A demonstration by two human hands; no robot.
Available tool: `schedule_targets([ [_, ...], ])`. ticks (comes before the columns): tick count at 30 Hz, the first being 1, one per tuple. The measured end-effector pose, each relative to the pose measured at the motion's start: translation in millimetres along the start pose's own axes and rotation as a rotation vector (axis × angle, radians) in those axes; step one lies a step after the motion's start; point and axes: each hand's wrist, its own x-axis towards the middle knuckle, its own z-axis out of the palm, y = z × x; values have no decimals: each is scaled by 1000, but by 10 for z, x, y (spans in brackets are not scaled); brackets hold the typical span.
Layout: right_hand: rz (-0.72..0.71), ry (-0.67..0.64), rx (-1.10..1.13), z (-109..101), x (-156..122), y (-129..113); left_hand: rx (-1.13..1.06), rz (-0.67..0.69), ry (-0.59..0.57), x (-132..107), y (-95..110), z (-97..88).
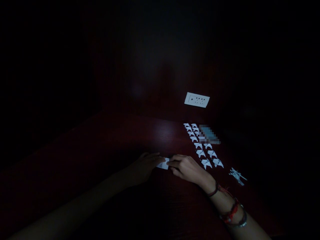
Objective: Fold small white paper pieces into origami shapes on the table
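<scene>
In the head view, a dark room is lit by one weak patch of light. A small piece of white paper (pixel 163 164) lies on a dark reddish table (pixel 120 140), between the person's two hands. The left hand (pixel 147 164) lays its fingers over the paper's left end; it sits in shadow, and whether it pinches the sheet or only presses it, I cannot tell. The right hand (pixel 185 167) is better lit, its fingers bent and its index fingertip touching the paper's right edge (the thumb sits lower, just beside the sheet); whether that hand has a real grip, I cannot tell either.

Around the right wrist is a thin cord (pixel 213 190), with a red bracelet (pixel 231 213) and a dark beaded band (pixel 243 219) farther up the forearm. Beyond the right hand, small folded white papers (pixel 200 153) stand in two slanting columns. A pixelated bluish item (pixel 210 134) lies at the far part of the right column. Nearer, to the right, is a loose heap of pale thin strips (pixel 237 176). A white socket panel (pixel 197 100) shows behind the table.
</scene>
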Motion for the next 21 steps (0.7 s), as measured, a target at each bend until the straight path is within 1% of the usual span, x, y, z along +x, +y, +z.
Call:
schedule_targets([
  [3,-3,-9,0,-10,6,5,6,23,-27,-1,22,-47],
  [7,-7,-9,0,-12,3,14,36,5,-85,15,42,-95],
  [9,-5,-7,-4,-9,-1,12,56,0,-96,22,48,-104],
  [21,28,-59,-101,-4,9,-10,85,9,-56,1,21,-55],
])
